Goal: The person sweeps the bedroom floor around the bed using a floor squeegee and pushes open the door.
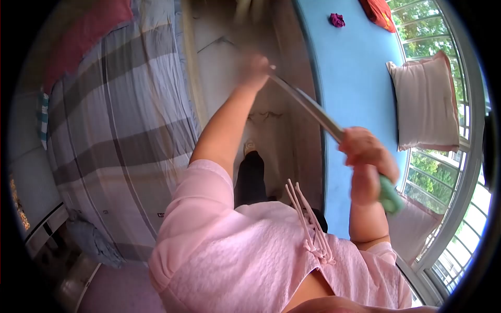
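Both my hands grip a long metallic pole (313, 108) that slants from the lower right up toward the floor ahead. My left hand (254, 73), blurred by motion, is closed around its lower part, over the narrow floor strip. Closer to my body, my right hand (368, 151) is wrapped around the upper part, above the blue padded bench. A green grip (390, 195) sticks out below my right hand. What is fixed to the pole's far end cannot be made out past my left hand.
A bed with a striped sheet (125, 104) runs along the left. On the right lies the blue bench (349, 83) with a purple scrunched item (337, 20), a beige cushion (425, 104) and barred windows. My foot (250, 147) stands on the floor (219, 78) between them.
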`<state>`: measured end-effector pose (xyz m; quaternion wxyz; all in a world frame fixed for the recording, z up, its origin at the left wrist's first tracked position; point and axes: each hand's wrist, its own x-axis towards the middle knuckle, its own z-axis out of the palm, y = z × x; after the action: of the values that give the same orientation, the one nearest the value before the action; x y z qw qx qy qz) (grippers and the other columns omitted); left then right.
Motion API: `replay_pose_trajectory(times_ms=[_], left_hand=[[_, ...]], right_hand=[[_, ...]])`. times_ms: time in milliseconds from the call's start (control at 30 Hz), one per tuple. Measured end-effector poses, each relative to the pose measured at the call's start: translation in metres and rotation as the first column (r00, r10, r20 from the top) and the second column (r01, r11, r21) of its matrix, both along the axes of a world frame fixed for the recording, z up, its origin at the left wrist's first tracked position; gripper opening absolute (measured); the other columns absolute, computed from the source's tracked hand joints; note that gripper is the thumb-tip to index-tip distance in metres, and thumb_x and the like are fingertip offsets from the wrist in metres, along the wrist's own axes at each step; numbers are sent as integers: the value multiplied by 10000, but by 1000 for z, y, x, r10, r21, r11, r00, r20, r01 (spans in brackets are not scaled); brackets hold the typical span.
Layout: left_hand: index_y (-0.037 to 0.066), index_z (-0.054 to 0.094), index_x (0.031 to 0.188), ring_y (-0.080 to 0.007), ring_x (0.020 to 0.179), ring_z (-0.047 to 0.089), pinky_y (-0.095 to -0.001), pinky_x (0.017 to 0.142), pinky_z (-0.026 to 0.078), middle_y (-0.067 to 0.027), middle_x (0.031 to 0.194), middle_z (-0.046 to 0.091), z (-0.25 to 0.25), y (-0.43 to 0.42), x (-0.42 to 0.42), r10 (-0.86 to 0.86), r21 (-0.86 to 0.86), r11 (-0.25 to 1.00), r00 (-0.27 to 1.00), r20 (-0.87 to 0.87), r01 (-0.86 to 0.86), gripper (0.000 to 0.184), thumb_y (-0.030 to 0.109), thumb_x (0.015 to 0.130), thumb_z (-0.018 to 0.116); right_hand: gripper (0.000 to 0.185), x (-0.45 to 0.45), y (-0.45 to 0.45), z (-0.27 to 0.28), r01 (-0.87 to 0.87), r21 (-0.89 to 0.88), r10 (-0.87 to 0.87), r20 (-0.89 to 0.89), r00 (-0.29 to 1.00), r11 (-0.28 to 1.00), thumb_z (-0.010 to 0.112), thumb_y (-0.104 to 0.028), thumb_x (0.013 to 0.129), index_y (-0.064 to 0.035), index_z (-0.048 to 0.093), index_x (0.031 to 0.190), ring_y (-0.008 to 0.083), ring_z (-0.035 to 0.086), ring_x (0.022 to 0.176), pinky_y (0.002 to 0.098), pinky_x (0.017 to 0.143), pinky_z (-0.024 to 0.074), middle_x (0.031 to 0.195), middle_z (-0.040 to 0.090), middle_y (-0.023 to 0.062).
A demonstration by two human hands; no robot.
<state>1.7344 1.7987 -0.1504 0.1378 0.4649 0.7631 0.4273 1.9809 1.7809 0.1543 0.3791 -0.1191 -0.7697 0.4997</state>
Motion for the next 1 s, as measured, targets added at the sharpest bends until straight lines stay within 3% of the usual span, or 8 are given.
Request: replay_pose_trajectory(times_ms=[167, 400, 667, 767, 800, 900, 933, 1000], left_hand=[[44, 556, 661, -350, 767, 569, -437, 671, 461, -137, 758, 602, 36, -49, 134, -107, 68, 992, 994, 15, 106, 293, 271, 805, 672], [62, 538, 591, -332, 696, 565, -441, 614, 450, -121, 660, 588, 62, -191, 342, -262, 166, 954, 964, 50, 251, 263, 198, 789, 645], [72, 563, 625, -333, 683, 571, -433, 635, 452, -123, 654, 581, 111, -341, 504, -507, 167, 859, 850, 141, 484, 209, 191, 784, 632], [77, 588, 636, -324, 707, 590, -436, 645, 462, -119, 662, 597, 123, -373, 535, -705, 43, 705, 693, 150, 708, 219, 232, 792, 588], [96, 613, 650, -290, 746, 611, -422, 704, 458, -88, 673, 614, 127, -375, 538, -779, -92, 612, 619, 99, 786, 190, 233, 776, 574], [130, 629, 660, -251, 770, 624, -404, 777, 434, -46, 685, 628, 138, -354, 513, -851, -143, 500, 515, 99, 854, 115, 212, 736, 601], [162, 632, 658, -229, 771, 625, -387, 828, 407, -17, 694, 631, 126, -339, 500, -811, -141, 576, 584, 24, 805, 69, 212, 705, 633], [178, 638, 677, -225, 802, 626, -399, 747, 439, -7, 734, 637, 104, -299, 451, -688, -94, 725, 711, -147, 682, 57, 217, 661, 677]], right_hand=[[295, 97, -64, 57, 169, 60, -167, -40, 985, 984, 467, -257, 912, -91, 453, 669, 216, 550, 558, 391, 659, 471, 603, 533, 50], [323, 290, -199, 96, 170, -53, -178, -195, 965, 984, 528, -295, 908, -131, 437, 646, 119, 524, 503, 290, 561, 471, 565, 510, -8], [350, 444, -321, 162, 264, -102, -263, 27, 964, 959, 598, -368, 895, -166, 437, 659, 68, 520, 516, 240, 576, 478, 581, 513, -47], [299, 482, -342, 170, 302, -152, -326, -173, 929, 941, 546, -325, 890, -156, 429, 674, 75, 456, 491, 228, 593, 408, 551, 468, -47], [333, 494, -342, 172, 279, -131, -299, -167, 940, 951, 570, -394, 886, -157, 432, 698, 72, 453, 496, 224, 601, 398, 559, 472, -53], [365, 483, -341, 165, 219, -110, -238, -208, 949, 969, 567, -441, 883, -165, 423, 694, 75, 439, 519, 227, 603, 387, 568, 458, -62], [364, 474, -340, 160, 324, -39, -326, -147, 934, 945, 552, -389, 924, -167, 422, 665, 80, 499, 529, 265, 601, 464, 583, 462, -44], [367, 434, -341, 112, 600, -139, -614, -243, 751, 788, 488, -371, 947, -155, 412, 660, 99, 458, 538, 304, 628, 448, 591, 409, -29]])
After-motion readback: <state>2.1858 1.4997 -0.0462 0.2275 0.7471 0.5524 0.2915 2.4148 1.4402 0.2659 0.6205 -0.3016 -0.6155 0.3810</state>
